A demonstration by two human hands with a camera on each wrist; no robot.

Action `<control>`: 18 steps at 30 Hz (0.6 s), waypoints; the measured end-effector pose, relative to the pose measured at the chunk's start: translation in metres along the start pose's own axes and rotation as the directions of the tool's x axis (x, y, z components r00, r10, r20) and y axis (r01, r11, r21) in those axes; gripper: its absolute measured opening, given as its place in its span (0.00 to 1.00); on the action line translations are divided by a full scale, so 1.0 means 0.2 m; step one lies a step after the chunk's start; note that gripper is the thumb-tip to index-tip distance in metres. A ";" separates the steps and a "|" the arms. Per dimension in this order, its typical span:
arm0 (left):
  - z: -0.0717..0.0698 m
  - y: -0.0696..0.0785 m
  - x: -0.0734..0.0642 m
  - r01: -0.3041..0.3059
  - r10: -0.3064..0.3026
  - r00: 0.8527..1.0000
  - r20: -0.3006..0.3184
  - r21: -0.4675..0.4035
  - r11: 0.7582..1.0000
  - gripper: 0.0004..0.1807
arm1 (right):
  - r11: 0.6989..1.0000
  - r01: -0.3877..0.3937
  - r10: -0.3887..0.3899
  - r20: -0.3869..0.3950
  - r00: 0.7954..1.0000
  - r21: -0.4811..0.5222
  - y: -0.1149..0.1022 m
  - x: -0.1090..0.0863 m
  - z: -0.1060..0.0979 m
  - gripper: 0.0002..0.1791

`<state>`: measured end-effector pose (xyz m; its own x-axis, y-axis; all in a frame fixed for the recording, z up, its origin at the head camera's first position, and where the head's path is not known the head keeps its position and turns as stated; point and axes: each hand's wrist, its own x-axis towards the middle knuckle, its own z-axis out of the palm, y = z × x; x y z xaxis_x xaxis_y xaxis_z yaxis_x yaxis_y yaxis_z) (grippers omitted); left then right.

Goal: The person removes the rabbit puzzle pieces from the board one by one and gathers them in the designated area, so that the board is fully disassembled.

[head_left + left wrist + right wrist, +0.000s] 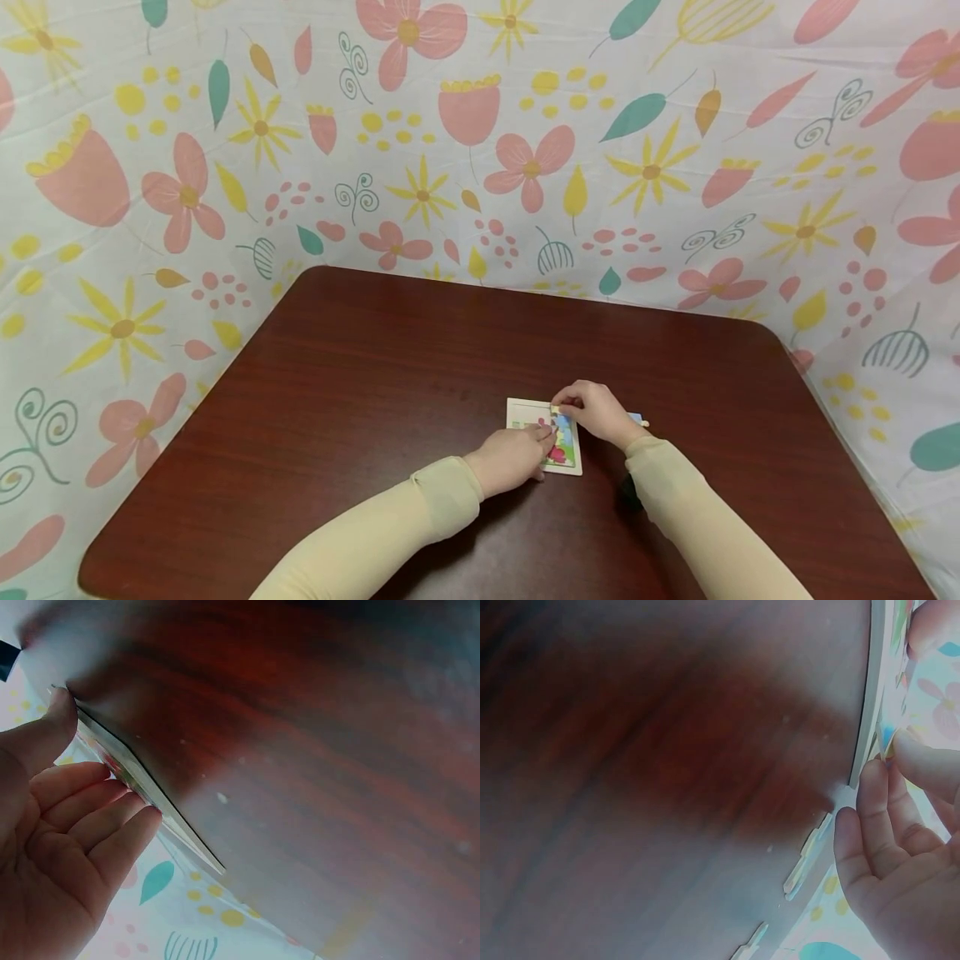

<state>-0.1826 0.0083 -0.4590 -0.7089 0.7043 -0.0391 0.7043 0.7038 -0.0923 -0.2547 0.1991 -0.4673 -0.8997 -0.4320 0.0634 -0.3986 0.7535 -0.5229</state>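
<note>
A jigsaw puzzle board [527,412] with a pale frame lies flat on the table, colourful pieces filling its right side. My left hand [512,457] rests on the board from the left, its fingers extended over the pieces. In the left wrist view the thumb of my left hand [71,817] sits at the edge of the frame, apart from the fingers. At the board's upper right corner, my right hand [597,411] pinches a puzzle piece [889,742] between thumb and fingers, low over the frame. Much of that piece is hidden by the fingertips.
Loose puzzle pieces [639,418] lie just right of the board, partly behind the right wrist; the right wrist view shows pieces [804,864] flat on the wood. A dark object [628,493] shows beside the right sleeve. A flowered cloth [480,192] hangs behind the brown table [360,375].
</note>
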 end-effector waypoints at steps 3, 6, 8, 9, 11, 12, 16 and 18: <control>0.00 0.00 0.00 -0.005 0.005 1.000 -0.012 0.015 1.000 0.29 | 1.000 0.007 -0.007 -0.001 1.000 -0.005 0.00 0.00 0.00 0.06; 0.01 0.01 0.00 -0.009 0.010 1.000 -0.018 0.018 1.000 0.28 | 1.000 0.013 -0.013 0.003 1.000 -0.011 0.00 0.00 0.00 0.06; 0.01 0.01 0.00 -0.010 0.011 1.000 -0.021 0.016 1.000 0.28 | 1.000 0.012 -0.011 0.006 1.000 -0.015 0.00 -0.01 0.00 0.06; 0.01 0.01 0.00 -0.011 0.011 1.000 -0.021 0.016 1.000 0.28 | 1.000 0.010 -0.010 0.006 1.000 -0.017 0.00 -0.01 0.00 0.06; 0.01 0.01 0.01 -0.009 0.009 1.000 -0.020 0.015 1.000 0.27 | 1.000 0.005 -0.005 0.006 1.000 -0.013 0.00 -0.01 0.00 0.06; 0.01 0.01 0.01 -0.007 0.008 1.000 -0.019 0.015 1.000 0.27 | 1.000 0.002 -0.002 0.007 1.000 -0.012 0.00 -0.01 0.00 0.06; 0.01 0.02 0.01 0.004 -0.004 1.000 -0.007 0.009 1.000 0.27 | 1.000 -0.015 0.015 0.008 1.000 -0.010 0.00 0.00 0.00 0.06; 0.00 0.02 0.02 0.009 -0.009 1.000 0.001 0.003 1.000 0.27 | 1.000 -0.026 0.026 0.011 1.000 -0.011 0.00 0.00 0.00 0.05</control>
<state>-0.1824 0.0128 -0.4600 -0.7152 0.6978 -0.0394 0.6979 0.7098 -0.0961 -0.2553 0.1988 -0.4672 -0.9078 -0.4175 0.0408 -0.3772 0.7698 -0.5148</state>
